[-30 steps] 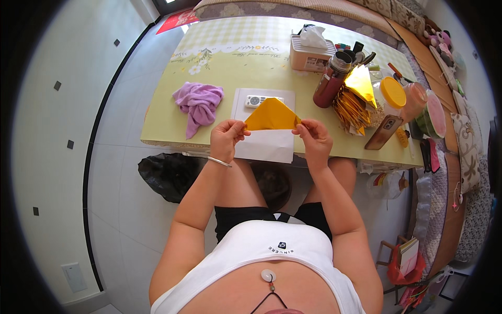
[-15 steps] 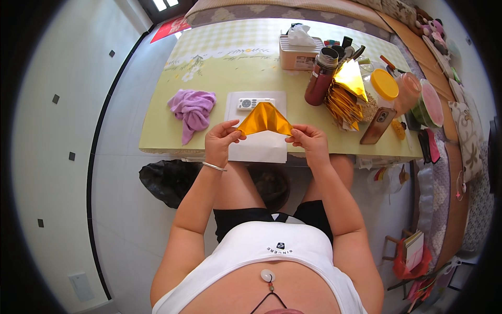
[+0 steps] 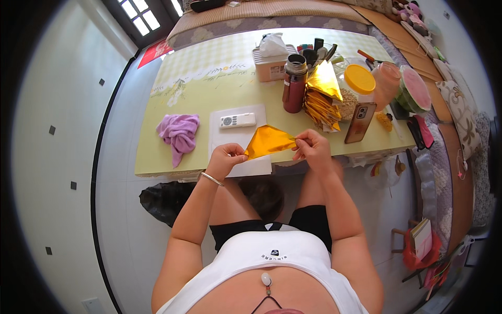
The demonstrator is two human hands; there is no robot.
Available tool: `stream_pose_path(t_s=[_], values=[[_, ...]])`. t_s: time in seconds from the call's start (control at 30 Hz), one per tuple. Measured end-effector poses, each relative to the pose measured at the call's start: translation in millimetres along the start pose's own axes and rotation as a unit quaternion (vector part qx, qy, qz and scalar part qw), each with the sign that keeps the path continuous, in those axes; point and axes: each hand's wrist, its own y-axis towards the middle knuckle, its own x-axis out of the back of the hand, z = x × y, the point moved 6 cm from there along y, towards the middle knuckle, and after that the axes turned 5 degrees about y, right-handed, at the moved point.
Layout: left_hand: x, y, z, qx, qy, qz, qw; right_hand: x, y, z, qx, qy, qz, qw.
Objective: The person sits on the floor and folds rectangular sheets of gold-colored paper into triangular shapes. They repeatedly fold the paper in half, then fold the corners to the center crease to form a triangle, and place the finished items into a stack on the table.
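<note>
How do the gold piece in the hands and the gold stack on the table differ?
Count: the gold piece is single; the gold stack has many pieces.
Support: the gold piece is pinched at its ends by the left hand and right hand; the gold stack sits on the table.
Both are shiny gold.

Dark lettering (image 3: 274, 257) on white top (image 3: 238, 256)
Pale characters (image 3: 154, 52) on red mat (image 3: 156, 54) beside counter's (image 3: 230, 94) far left corner; faint script (image 3: 222, 72) on counter.
</note>
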Motion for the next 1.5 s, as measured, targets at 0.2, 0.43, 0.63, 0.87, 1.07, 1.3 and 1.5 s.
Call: stream_pose_path(t_s=[0.2, 0.43, 0.63, 0.87, 1.07, 1.3, 1.5], values=[[-33.3, 19.8, -44.2, 0.071, -0.164, 0.059, 0.982, 47.1, -17.9, 25.5, 0.118, 0.213, -0.092, 0.966], [-142.1, 78.4, -104.5, 0.125, -0.391, 0.092, 0.907, 35.7, -49.6, -20.6, 0.029, -0.123, -0.096, 0.987], [-204.9, 123.8, -109.5, 0.209, -0.441, 0.107, 0.866, 29.3, -36.9, -44.1, 0.172, -0.23, -0.06, 0.956], [-225.5, 145.3, -96.0, 0.251, -0.472, 0.143, 0.833, 30.5, -29.7, -51.8, 0.147, -0.247, -0.074, 0.955], [-225.5, 144.5, -98.9, 0.248, -0.417, 0.082, 0.871, 29.5, -32.2, -47.0, 0.217, -0.307, -0.091, 0.922], [-128.8, 96.8, -75.9, 0.055, -0.177, 0.118, 0.976, -34.3, -48.0, -19.9, 0.353, -0.488, 0.072, 0.795], [11.7, 72.1, -29.5, -0.228, 0.512, -0.159, 0.812, -87.3, -32.5, -50.2, 0.377, -0.529, 0.205, 0.732]])
